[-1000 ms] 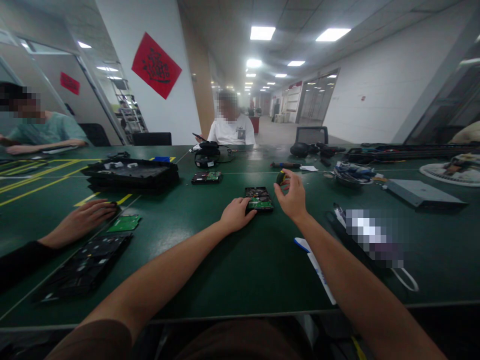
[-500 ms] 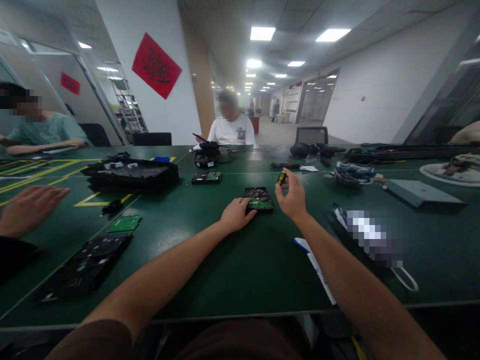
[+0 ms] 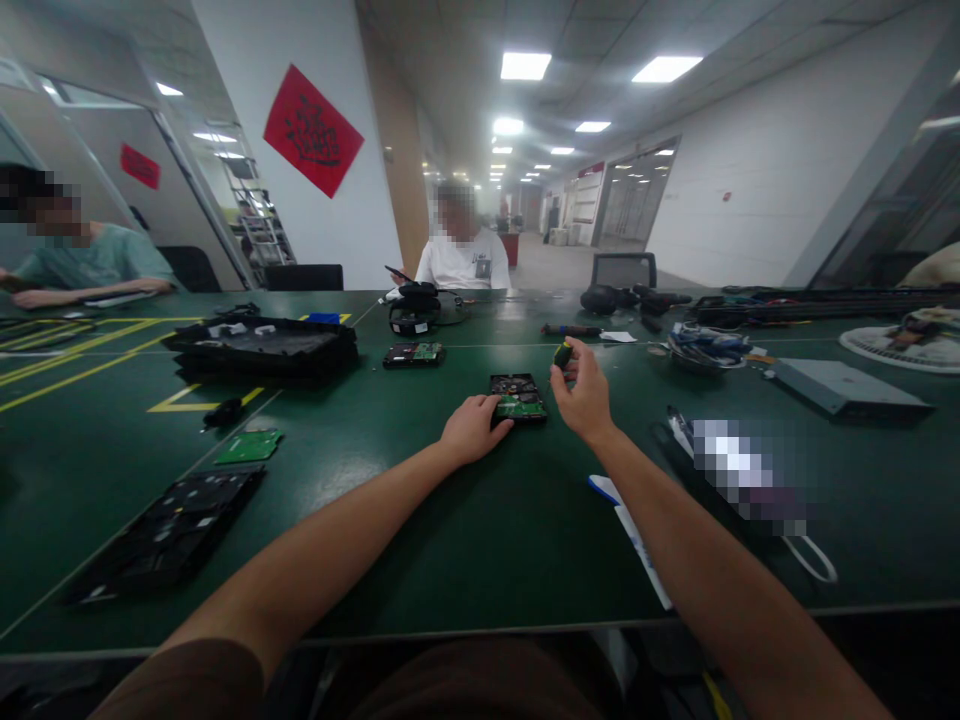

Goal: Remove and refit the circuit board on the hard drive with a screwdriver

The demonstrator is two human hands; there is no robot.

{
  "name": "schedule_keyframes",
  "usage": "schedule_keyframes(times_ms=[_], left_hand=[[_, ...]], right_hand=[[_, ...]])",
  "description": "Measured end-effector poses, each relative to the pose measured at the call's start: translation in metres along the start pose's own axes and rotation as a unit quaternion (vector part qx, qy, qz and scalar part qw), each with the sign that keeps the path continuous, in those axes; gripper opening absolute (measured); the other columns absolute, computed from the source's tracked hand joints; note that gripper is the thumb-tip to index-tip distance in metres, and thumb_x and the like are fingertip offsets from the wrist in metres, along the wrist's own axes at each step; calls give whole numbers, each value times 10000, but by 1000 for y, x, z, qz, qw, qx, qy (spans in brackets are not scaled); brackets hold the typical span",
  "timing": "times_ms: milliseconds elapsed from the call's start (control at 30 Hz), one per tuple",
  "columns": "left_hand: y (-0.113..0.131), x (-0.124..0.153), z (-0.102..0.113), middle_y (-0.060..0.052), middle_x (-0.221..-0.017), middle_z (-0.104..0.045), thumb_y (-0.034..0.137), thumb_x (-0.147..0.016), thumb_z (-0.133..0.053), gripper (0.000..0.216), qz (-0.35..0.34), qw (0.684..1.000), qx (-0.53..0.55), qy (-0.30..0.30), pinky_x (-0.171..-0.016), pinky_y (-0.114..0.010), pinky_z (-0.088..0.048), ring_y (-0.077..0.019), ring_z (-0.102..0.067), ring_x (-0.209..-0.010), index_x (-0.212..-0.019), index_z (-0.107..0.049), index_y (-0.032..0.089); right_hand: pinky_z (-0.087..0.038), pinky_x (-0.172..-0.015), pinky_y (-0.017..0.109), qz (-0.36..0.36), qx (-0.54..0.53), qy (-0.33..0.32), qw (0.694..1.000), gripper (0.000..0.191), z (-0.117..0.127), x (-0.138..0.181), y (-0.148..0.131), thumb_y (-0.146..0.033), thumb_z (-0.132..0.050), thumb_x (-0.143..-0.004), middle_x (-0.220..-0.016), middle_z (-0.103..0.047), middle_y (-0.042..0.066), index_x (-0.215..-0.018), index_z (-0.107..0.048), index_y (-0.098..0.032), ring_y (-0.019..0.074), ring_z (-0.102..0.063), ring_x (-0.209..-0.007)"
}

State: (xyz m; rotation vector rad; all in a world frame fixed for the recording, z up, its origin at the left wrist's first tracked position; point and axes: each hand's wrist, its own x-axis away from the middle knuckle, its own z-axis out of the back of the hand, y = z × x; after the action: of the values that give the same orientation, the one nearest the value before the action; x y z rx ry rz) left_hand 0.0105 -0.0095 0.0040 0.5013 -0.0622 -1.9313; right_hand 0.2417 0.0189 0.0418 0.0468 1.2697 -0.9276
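Note:
A hard drive [image 3: 517, 398] with a green circuit board lies on the green table in front of me. My left hand [image 3: 477, 428] grips its left edge, with the thumb along the near side. Just right of the drive, my right hand [image 3: 583, 388] is raised with its fingers closed round a small yellow-and-black screwdriver [image 3: 562, 354]. Mostly its handle shows; I cannot make out the tip. Farther back to the left lies another hard drive [image 3: 414, 354], with its green board up.
Black trays [image 3: 262, 345] are stacked at left. Nearer are a green circuit board [image 3: 250, 446] and a black bracket panel [image 3: 169, 530]. Right are a bowl of cables [image 3: 705, 345], a grey metal box [image 3: 847, 386] and a white-blue strip [image 3: 630, 535]. Two people sit across the table.
Another person's hand at the far left has left the view. My two hands and the hard drive stay almost in place; the screwdriver has turned slightly in my right fingers.

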Motion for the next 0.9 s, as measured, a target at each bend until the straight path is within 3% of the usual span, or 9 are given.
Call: schedule_keyframes(times_ms=[133,633,900], left_hand=[[0,0,-1,-138,-1339,-649,526,-988,-565,563,-1,1000,2,3,-1085,-420,-472,-306,-565,-1285,-1440,-540,191],[-3,-1,-5,-137,-1313,-662,532,-985,-558,572,-8,1000,-7,12,-1082,-408,-478,-306,-573,-1270,-1429,-553,171],[-3,-1,-3,-137,-1325,-657,534,-989,-553,574,-12,1000,-3,16,-1085,-412,-477,-309,-573,-1267,-1430,-555,167]], right_hand=[[-634,-788,456,4,4,-6,1000,531,0,1,0,-362,-623,-947,-1310,-630,148,-1439,-457,-254,245,-692,-903],[-641,-781,436,-2,-1,-16,1000,646,-1,2,-1,-254,-634,-891,-1312,-628,147,-1494,-403,-244,244,-698,-903],[-634,-756,418,15,3,-16,1000,603,1,1,-3,-271,-626,-906,-1267,-606,129,-1477,-430,-268,223,-667,-873]])
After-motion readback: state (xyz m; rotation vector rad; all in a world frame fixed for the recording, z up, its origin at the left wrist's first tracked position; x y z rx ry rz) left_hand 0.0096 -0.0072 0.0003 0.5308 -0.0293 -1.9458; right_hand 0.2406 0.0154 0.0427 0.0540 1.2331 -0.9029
